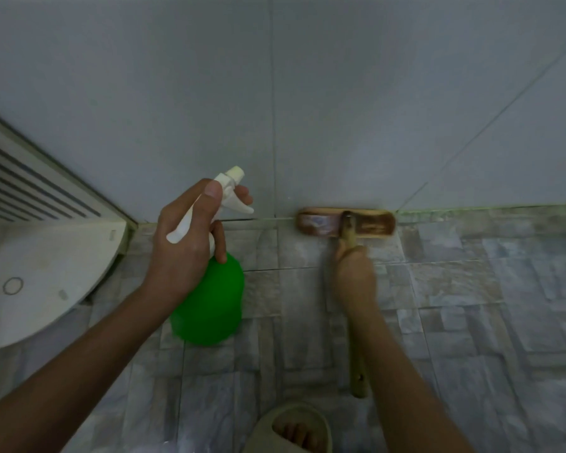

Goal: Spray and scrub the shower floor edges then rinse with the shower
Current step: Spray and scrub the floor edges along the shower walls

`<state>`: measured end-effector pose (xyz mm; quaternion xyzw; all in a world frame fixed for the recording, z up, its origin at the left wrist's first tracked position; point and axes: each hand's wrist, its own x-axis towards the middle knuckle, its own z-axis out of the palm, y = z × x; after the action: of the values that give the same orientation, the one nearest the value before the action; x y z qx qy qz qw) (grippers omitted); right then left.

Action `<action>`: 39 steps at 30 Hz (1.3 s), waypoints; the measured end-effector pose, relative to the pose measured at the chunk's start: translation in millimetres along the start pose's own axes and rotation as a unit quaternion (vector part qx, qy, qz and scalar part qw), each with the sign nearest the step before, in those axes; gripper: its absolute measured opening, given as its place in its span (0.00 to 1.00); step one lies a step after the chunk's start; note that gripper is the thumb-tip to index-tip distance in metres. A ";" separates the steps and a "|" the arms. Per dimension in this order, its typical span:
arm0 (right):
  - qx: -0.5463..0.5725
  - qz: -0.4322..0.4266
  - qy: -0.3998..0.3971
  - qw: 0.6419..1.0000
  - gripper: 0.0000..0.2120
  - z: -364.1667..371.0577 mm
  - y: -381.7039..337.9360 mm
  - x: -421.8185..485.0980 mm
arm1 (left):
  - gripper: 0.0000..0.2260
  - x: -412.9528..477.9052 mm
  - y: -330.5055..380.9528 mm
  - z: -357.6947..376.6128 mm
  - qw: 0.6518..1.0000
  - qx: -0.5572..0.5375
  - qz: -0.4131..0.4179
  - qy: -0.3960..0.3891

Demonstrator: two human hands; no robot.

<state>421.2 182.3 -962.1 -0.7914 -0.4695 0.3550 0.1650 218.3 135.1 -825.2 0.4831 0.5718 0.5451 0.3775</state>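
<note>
Toes in a beige slipper (288, 426) stood at the bottom edge of the view, on the grey stone-pattern floor (471, 305).

Left hand (183, 243): curled round the neck of the spray bottle (209, 302). The thumb lay over the top of the white trigger head (229, 191) and one finger sat in front of the trigger. The green body hung below the palm, clear of the floor. The nozzle faced the wall (340, 109).

Right hand (355, 276): closed round the wooden handle of the scrub brush (345, 222), just behind the brush head. The rest of the handle ran back along the forearm. This hand appeared blurred.

Brush position: the head lay crosswise against the joint where floor met wall, directly ahead of the right hand and to the right of the bottle's nozzle. Bottle and brush were apart.

A white curved fixture (46, 273) occupied the left corner, below a louvred panel (20, 178).
</note>
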 end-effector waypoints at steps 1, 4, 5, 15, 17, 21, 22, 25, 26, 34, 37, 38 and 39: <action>0.003 0.029 0.030 0.999 0.20 -4.2 5.4 0.3 | 0.15 -1.1 0.6 0.1 1.000 0.004 0.002 0.001; -0.027 0.016 0.083 0.996 0.16 12.1 -14.2 -20.7 | 0.15 -3.8 1.6 3.3 1.000 0.008 0.000 0.002; -0.045 -0.007 0.089 0.995 0.15 27.0 -24.0 -29.8 | 0.16 -4.9 0.9 5.0 1.000 0.010 0.000 0.001; -0.031 0.052 0.050 0.997 0.20 -35.0 14.2 12.2 | 0.17 -11.1 -1.7 16.5 1.000 0.006 -0.009 -0.001; -0.054 -0.021 0.009 0.998 0.20 -9.9 -2.2 -7.8 | 0.17 -9.1 -1.0 17.9 1.000 0.004 -0.005 -0.001; -0.092 -0.106 -0.085 0.986 0.21 31.6 -28.2 -32.4 | 0.17 -8.6 -4.4 19.4 1.000 0.014 0.002 -0.002; -0.097 -0.099 -0.089 0.986 0.19 23.3 -23.0 -24.0 | 0.17 -8.1 -5.5 20.6 1.000 0.015 0.003 -0.001; -0.114 -0.058 -0.041 0.991 0.16 -39.0 16.0 24.6 | 0.18 -7.4 -6.6 23.6 1.000 0.012 -0.006 0.001; -0.100 -0.038 -0.010 0.994 0.18 -62.2 28.5 44.3 | 0.17 -7.2 -6.2 23.8 1.000 0.012 -0.008 0.001; -0.113 -0.033 -0.046 0.992 0.15 -27.1 16.7 23.5 | 0.18 -6.5 -3.5 36.3 0.999 0.005 -0.014 -0.030; -0.100 -0.081 -0.074 0.989 0.19 -5.6 1.0 3.4 | 0.16 -5.8 -6.3 46.4 0.999 0.006 -0.011 -0.050; -0.119 -0.091 -0.068 0.986 0.19 -16.4 5.9 8.1 | 0.16 -6.3 -7.2 48.5 0.998 0.010 -0.011 -0.054; -0.117 -0.086 -0.051 0.988 0.20 -32.2 18.9 19.6 | 0.17 -6.4 -7.5 50.6 0.998 0.012 -0.012 -0.060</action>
<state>462.1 191.9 -958.9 -0.7424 -0.5822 0.3224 0.0773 267.3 142.5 -839.3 0.5121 0.5604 0.5038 0.4123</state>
